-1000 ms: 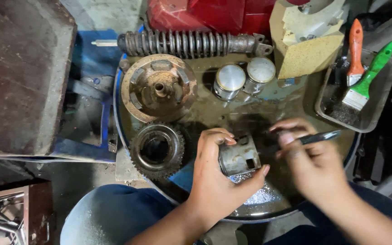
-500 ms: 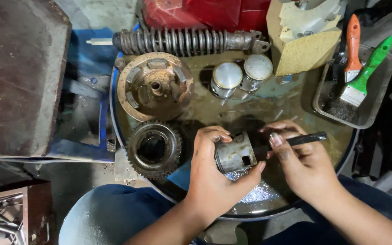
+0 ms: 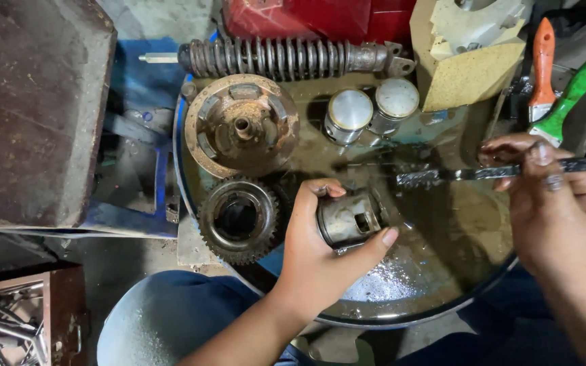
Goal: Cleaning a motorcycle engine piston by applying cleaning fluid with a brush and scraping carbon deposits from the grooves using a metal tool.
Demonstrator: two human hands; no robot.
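My left hand (image 3: 320,251) grips a dirty metal piston (image 3: 348,218) lying on its side over the oily round metal drum top (image 3: 442,257). My right hand (image 3: 551,203) holds a thin dark brush-like tool (image 3: 483,173) by its handle, its bristled tip pointing left, a short way to the right of the piston and apart from it.
On the drum top lie a rusty clutch hub (image 3: 242,125), a toothed gear ring (image 3: 239,218) and two more pistons (image 3: 373,108). A coil shock absorber (image 3: 286,57) lies at the back. Orange and green paintbrushes (image 3: 557,81) sit in a tray at right. A box of metal bits (image 3: 8,325) is lower left.
My right hand has pulled the tool out to the right, away from the piston. The left hand still holds the piston, shifted slightly.
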